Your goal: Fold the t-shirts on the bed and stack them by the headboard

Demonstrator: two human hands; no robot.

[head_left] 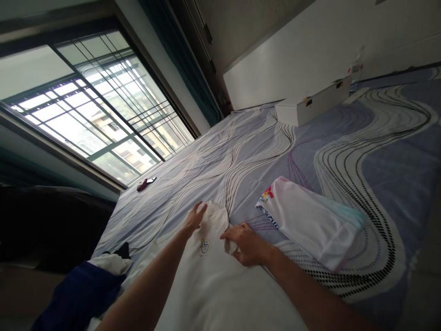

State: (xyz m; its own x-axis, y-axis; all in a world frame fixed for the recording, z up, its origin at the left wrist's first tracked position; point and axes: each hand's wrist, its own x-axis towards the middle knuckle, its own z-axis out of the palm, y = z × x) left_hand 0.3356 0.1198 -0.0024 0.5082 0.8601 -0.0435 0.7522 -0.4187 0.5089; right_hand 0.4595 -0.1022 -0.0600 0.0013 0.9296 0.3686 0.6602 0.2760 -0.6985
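Note:
A white shirt (215, 269) with a small line-drawn print on its front lies spread on the bed right before me. My left hand (195, 218) is at its far left edge, the thumb and fingers closed on the cloth there. At the far right edge, my right hand (245, 243) pinches the fabric, and a small fold of it bulges beneath the fingers. The two hands are a short way apart, with the shirt's far end between them. To the right lies a folded white garment (306, 220) with a colourful print and a pale turquoise end, untouched.
A patterned grey-purple sheet (193, 179) covers the bed. Dark blue and white clothes (89, 285) are heaped at the left edge. A long white box (315, 105) and a clear bottle (356, 66) stand by the headboard. A small dark red item (143, 185) lies near the window.

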